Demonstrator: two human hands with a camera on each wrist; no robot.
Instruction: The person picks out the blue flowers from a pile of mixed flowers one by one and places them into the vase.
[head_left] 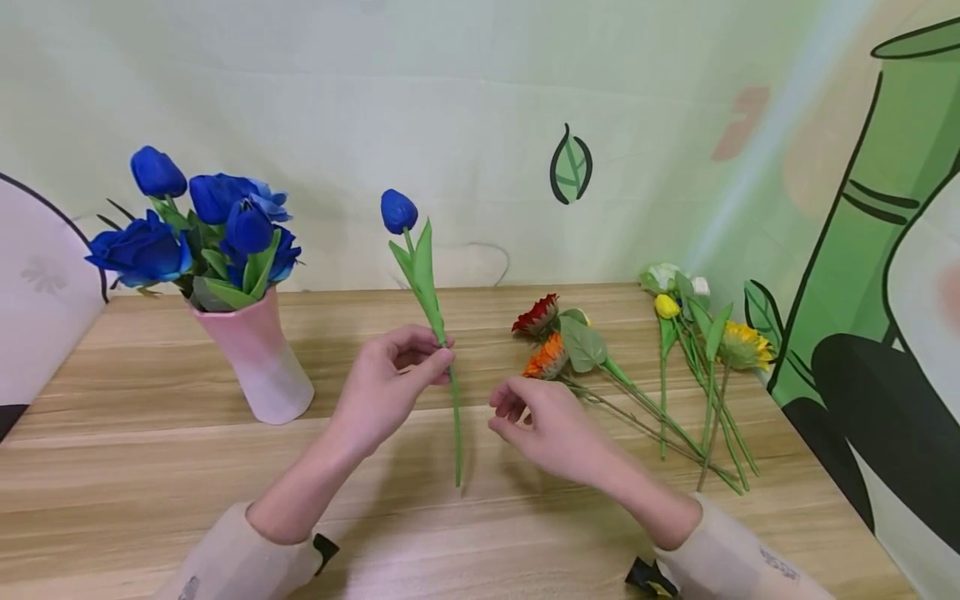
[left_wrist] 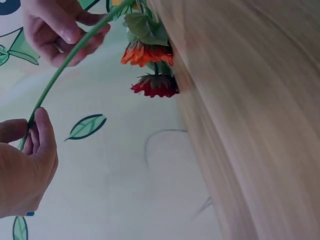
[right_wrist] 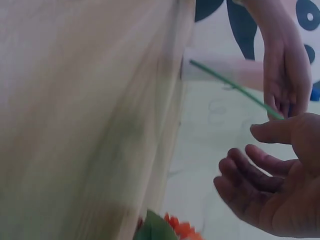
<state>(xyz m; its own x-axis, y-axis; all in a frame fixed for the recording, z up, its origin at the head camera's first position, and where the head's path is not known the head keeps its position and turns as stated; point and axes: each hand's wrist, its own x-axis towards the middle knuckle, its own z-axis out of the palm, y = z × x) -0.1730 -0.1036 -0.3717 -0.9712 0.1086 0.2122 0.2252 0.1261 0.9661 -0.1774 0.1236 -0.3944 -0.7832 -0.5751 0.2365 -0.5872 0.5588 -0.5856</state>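
In the head view my left hand pinches a blue artificial tulip by its green stem, just below the leaves. The flower points up and the bare lower stem hangs down over the table. To its right, my right hand is apart from the stem, fingers loosely bent, holding nothing; the right wrist view also shows a gap between the right thumb and fingers. Left of both hands a pink and white vase stands upright with several blue flowers in it.
Behind my right hand lie a red flower and an orange flower. Farther right, several stems lie crossed, among them a yellow tulip and a yellow sunflower. A printed backdrop rises behind the wooden table.
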